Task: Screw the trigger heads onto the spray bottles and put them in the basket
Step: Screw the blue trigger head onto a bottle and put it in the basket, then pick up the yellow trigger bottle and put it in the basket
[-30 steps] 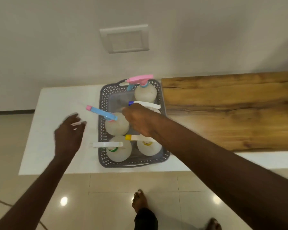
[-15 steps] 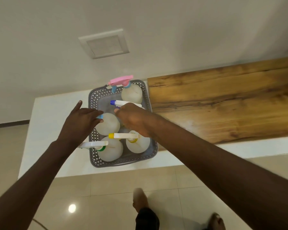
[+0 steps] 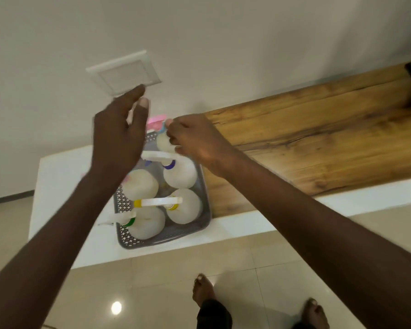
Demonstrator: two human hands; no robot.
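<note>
A grey perforated basket [image 3: 201,225] stands on the white table [image 3: 57,184] and holds several translucent white spray bottles with trigger heads on. The yellow-collared bottle [image 3: 188,210] and the green-collared bottle [image 3: 150,225] are nearest me, and the blue-collared bottle [image 3: 180,175] stands behind them. My right hand [image 3: 196,143] reaches to the far bottle with the pink trigger head [image 3: 156,120], its fingers curled at that bottle's neck. Raised above the basket's left side, my left hand [image 3: 119,136] holds nothing and its fingers are straight. It hides part of a fifth bottle [image 3: 141,187].
A thick wooden slab [image 3: 318,143] lies on the table directly right of the basket. A white square plate [image 3: 126,72] is set in the wall behind. My bare feet [image 3: 203,290] stand on the tiled floor in front of the table's near edge.
My left hand has lifted off the basket's left side and risen. My right hand has moved from the middle bottle back to the far pink-headed one. The view has shifted.
</note>
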